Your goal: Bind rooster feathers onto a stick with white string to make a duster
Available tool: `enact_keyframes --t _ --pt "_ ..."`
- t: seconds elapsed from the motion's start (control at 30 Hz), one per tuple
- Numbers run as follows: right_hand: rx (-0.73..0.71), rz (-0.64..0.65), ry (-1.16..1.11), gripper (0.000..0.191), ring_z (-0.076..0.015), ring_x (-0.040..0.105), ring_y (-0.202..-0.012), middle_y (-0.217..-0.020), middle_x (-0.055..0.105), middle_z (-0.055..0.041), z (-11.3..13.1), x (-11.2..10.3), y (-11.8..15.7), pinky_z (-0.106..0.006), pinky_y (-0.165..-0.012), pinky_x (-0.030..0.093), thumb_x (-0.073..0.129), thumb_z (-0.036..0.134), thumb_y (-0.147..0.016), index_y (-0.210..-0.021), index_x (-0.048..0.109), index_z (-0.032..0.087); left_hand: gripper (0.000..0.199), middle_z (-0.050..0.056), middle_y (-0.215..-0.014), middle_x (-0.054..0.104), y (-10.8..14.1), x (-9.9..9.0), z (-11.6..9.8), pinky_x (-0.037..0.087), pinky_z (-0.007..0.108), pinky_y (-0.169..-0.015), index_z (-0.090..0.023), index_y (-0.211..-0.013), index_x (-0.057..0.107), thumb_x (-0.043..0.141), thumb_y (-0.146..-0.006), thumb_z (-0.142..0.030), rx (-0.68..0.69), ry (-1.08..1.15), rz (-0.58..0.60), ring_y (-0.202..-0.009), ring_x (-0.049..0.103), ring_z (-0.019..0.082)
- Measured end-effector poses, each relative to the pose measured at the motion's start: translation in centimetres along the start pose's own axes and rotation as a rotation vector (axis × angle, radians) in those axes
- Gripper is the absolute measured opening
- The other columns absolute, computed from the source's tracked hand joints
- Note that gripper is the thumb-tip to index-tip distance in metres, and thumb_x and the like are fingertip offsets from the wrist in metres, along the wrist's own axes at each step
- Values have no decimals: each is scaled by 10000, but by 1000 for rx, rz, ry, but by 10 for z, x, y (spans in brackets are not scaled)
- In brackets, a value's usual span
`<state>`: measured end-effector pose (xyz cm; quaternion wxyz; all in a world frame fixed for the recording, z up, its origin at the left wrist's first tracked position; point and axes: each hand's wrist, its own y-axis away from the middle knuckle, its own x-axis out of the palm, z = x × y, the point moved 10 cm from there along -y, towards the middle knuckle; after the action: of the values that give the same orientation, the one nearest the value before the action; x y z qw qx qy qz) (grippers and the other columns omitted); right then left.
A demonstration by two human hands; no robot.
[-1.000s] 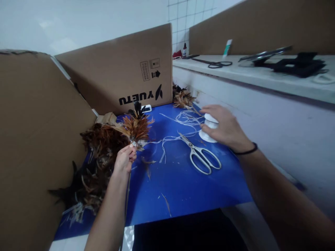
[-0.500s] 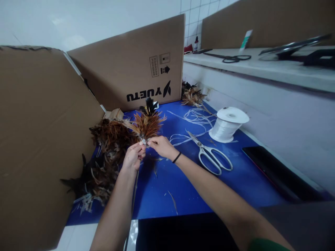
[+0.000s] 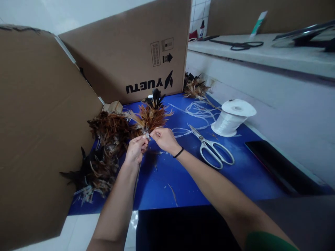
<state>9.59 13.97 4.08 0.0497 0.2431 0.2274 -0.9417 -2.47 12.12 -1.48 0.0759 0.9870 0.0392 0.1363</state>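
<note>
A bundle of brown feathers with black ones at its tip (image 3: 151,116) stands above the blue table (image 3: 180,184), its pale base pinched in my left hand (image 3: 136,148). My right hand (image 3: 164,139) is closed just right of that base, fingertips pinched on something too small to make out. Behind my left hand lies a heap of brown and black feathers (image 3: 110,132). To the right of my right hand rest silver scissors (image 3: 211,148), blades pointing away. Thin white strands (image 3: 200,109) lie loosely between the scissors and the spool of white ribbon (image 3: 230,116).
Large cardboard panels (image 3: 117,52) wall the left and back. More feathers (image 3: 195,87) lie at the back corner. A dark flat device (image 3: 282,169) rests at the right edge. Black scissors (image 3: 242,45) and a glue stick (image 3: 258,24) are on the raised ledge.
My right hand has drawn slightly away from the bundle's base, leaving a small gap between the hands. The whole view has shifted a little.
</note>
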Motion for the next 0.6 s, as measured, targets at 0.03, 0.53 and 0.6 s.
enact_keyframes --t 0.03,0.53,0.6 --pt "-9 -13 10 197 -111 514 -592 -628 633 2 1 -2 0 -219 -596 331 506 177 -756 -621 650 174 290 -65 -417 349 0 1 0 113 161 -356 -117 -505 502 711 -600 -294 -3 -7 -1 -344 237 2" --pt "-251 -60 287 191 -200 518 -931 -957 642 -73 35 -15 20 -318 -825 360 550 240 -829 -967 660 168 325 -70 -386 337 -6 -1 11 104 165 -360 -122 -494 482 696 -661 -302 -28 38 -27 -324 218 2" --pt "-300 -73 298 200 -211 505 -958 -980 632 -79 54 -17 28 -341 -851 352 534 238 -844 -991 655 176 304 -65 -400 372 -5 -7 22 146 162 -356 -118 -529 499 684 -696 -293 -98 60 -89 -325 261 7"
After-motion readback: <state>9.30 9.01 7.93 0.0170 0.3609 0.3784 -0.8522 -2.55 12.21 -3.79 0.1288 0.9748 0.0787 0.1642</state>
